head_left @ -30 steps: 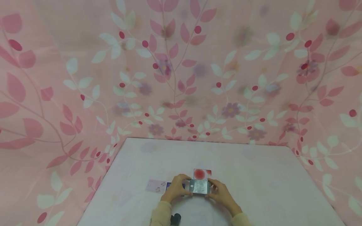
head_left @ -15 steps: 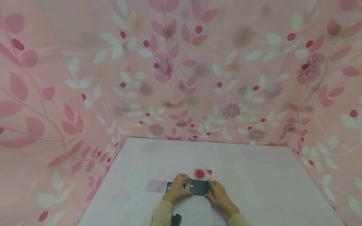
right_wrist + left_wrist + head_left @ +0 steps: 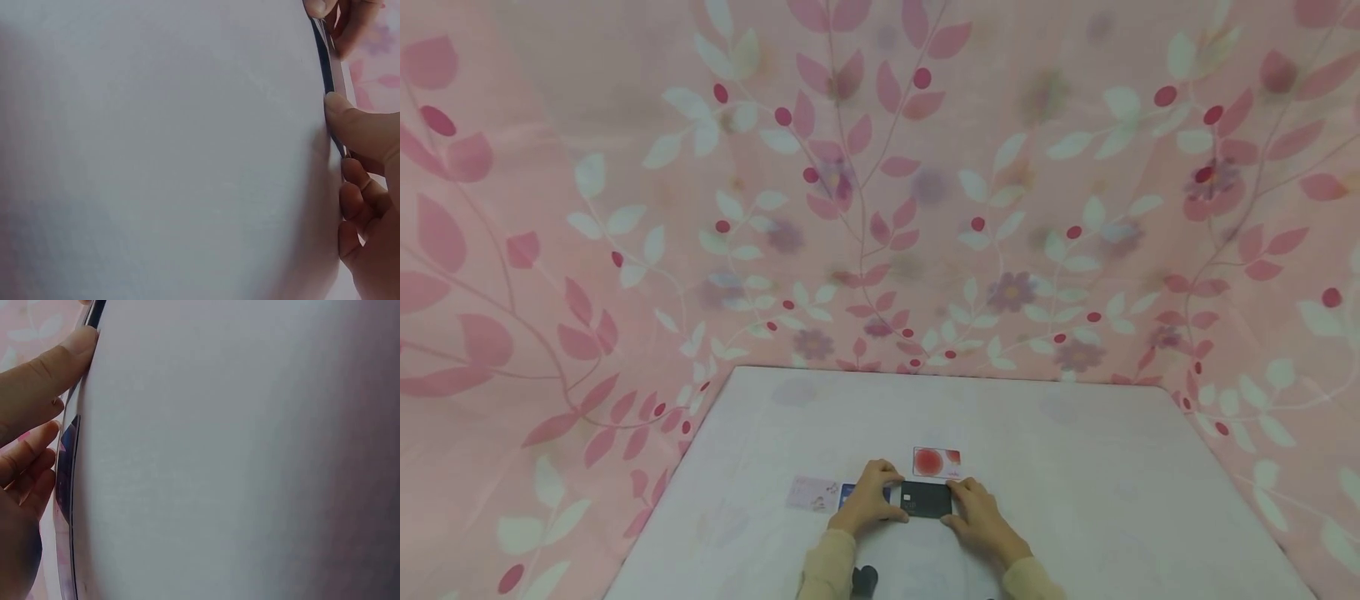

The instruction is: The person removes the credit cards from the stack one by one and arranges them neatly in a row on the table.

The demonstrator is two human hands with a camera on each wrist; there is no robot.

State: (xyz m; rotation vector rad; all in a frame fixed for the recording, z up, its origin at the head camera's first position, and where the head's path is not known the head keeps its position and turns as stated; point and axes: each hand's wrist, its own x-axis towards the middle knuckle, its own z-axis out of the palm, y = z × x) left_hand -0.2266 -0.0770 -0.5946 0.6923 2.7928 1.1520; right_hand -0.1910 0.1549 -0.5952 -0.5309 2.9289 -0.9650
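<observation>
In the head view a black bank card with a small chip [image 3: 927,500] lies level at the table surface between both hands. My left hand [image 3: 867,498] grips its left edge, thumb at the near corner and fingers at the far one. At the opposite edge my right hand [image 3: 983,515] pinches the card the same way. Seen edge-on in the right wrist view, the black card [image 3: 323,59] runs between the two thumbs. Just beyond it lies a white card with a red circle [image 3: 929,462]. A blue card [image 3: 848,492] is partly hidden under my left hand.
A pale pink card [image 3: 812,493] lies left of the blue one, on the white-covered table [image 3: 1075,467]. A dark rounded object [image 3: 865,579] shows beside the left sleeve. Pink floral cloth [image 3: 880,208] hangs behind and at the sides.
The black card, shiny with glare and overlapping the white-and-red card a second ago, now looks dark and flat. It has come slightly nearer, leaving a narrow gap; both hands moved with it.
</observation>
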